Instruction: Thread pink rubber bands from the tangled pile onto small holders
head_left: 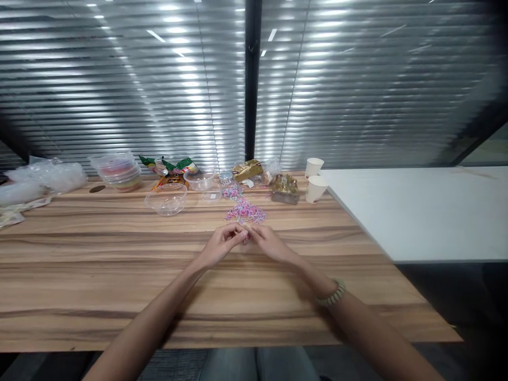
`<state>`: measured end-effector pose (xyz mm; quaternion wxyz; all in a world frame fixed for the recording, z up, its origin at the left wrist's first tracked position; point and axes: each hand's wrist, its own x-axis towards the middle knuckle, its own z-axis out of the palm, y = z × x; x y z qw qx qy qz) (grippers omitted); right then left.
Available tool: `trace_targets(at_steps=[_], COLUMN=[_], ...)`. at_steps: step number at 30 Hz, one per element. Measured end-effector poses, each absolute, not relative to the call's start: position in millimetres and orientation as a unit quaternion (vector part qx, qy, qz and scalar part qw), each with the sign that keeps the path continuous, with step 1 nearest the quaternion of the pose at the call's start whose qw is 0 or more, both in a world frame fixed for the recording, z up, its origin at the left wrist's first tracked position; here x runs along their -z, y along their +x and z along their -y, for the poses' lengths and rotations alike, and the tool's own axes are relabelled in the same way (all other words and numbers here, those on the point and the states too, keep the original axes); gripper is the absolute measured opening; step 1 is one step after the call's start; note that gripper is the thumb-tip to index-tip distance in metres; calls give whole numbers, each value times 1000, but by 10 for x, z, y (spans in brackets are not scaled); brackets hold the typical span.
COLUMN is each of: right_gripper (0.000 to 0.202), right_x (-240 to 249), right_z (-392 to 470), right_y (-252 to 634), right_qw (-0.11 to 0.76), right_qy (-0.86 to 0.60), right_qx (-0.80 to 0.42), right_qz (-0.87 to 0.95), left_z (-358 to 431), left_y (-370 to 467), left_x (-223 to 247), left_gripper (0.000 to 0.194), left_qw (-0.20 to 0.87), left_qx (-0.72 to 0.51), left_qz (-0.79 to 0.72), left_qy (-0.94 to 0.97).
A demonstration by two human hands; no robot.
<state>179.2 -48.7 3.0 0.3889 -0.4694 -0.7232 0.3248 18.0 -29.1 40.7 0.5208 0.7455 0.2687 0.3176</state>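
Note:
My left hand (225,242) and my right hand (270,243) meet over the middle of the wooden table (159,296). Fingers of both hands are pinched together around a small pinkish bit (246,239), mostly hidden and too small to name. Just beyond the fingertips lies a loose pile of tiny pink, blue and white strands or loops (246,210), which look like small rubber bands. Behind it, a smaller heap of the same kind (232,191) lies by a small clear container (226,178).
Clear plastic bowls (165,201) and a small lid (211,196) stand left of the pile. Farther left are stacked tubs (119,172) and plastic bags (51,174). Snack packets (174,165), gold packages (284,189) and paper cups (316,189) line the back. A white table (428,211) adjoins right.

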Motion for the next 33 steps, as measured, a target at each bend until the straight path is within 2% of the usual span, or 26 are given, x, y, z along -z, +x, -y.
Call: trace_targets(at_steps=[3, 6, 9, 11, 13, 16, 18, 20, 23, 26, 29, 33], right_gripper=[37, 36, 32, 28, 25, 23, 21, 23, 31, 32, 28, 24], right_x=[-3, -25, -81, -106, -107, -68, -33, -8, -8, -30, -31, -16], right_z=[454, 474, 521, 546, 556, 547, 533, 517, 508, 519, 517, 478], right_y=[1771, 1775, 1817, 1850, 1872, 1870, 1848, 1817, 1772, 1762, 1815, 1933], right_qw=[464, 492, 417, 350, 308, 280, 291, 338, 427, 452, 403, 307], right_qy=[-451, -415, -383, -393, -424, -482, -515, -531, -511, -461, -425, -422], right_qx=[-434, -442, -337, -252, -179, -117, -115, -153, -244, -283, -202, -21], right_qz=[627, 624, 752, 812, 832, 822, 798, 762, 705, 710, 785, 853], left_z=[301, 257, 210, 199, 211, 269, 316, 344, 325, 259, 209, 194], left_y=[192, 213, 231, 234, 231, 229, 236, 247, 265, 271, 266, 260], left_x=[-405, -344, -275, -252, -250, -257, -254, -243, -220, -196, -172, -152], left_gripper=[23, 25, 25, 24, 23, 22, 20, 19, 24, 29, 30, 29], left_qw=[527, 603, 686, 695, 663, 518, 398, 344, 411, 548, 663, 700], left_qx=[-311, -333, -342, -334, -337, -384, -410, -415, -404, -381, -359, -337], left_qz=[-274, -290, -321, -342, -350, -334, -307, -287, -290, -308, -316, -334], left_qy=[742, 664, 556, 536, 569, 687, 761, 792, 764, 678, 575, 533])
